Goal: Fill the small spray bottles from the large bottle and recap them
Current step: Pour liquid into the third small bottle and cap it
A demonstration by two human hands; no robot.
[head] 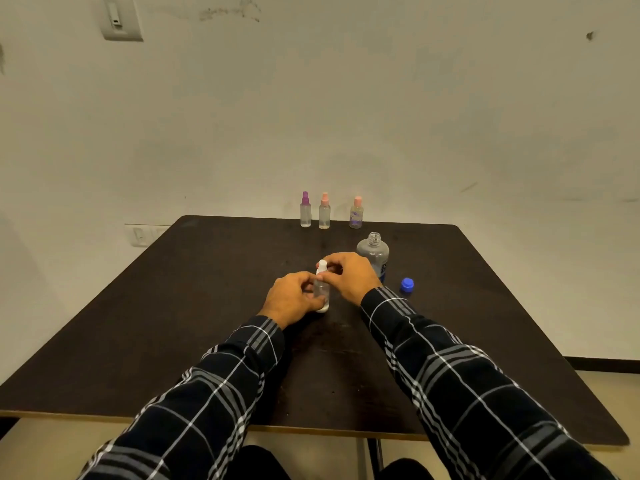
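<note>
- Small white-capped spray bottle (322, 289) is standing mid-table, left hand (291, 299) gripping its body, right hand (346, 275) pinching its cap.
- Three capped bottles (324, 211) are waiting at the back, seemingly done; large bottle (374, 254) is sitting open, blue cap (407, 285) beside it.

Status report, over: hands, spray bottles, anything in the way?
Left hand grips white-capped spray bottle; right hand at its cap. Three capped bottles at far edge. Large bottle open, blue cap beside it. Nothing blocking.

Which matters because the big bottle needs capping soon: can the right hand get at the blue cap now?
Probably yes. The blue cap lies alone on the table, just right of the right hand, nothing between. That hand would first have to release the white-topped spray bottle.
</note>
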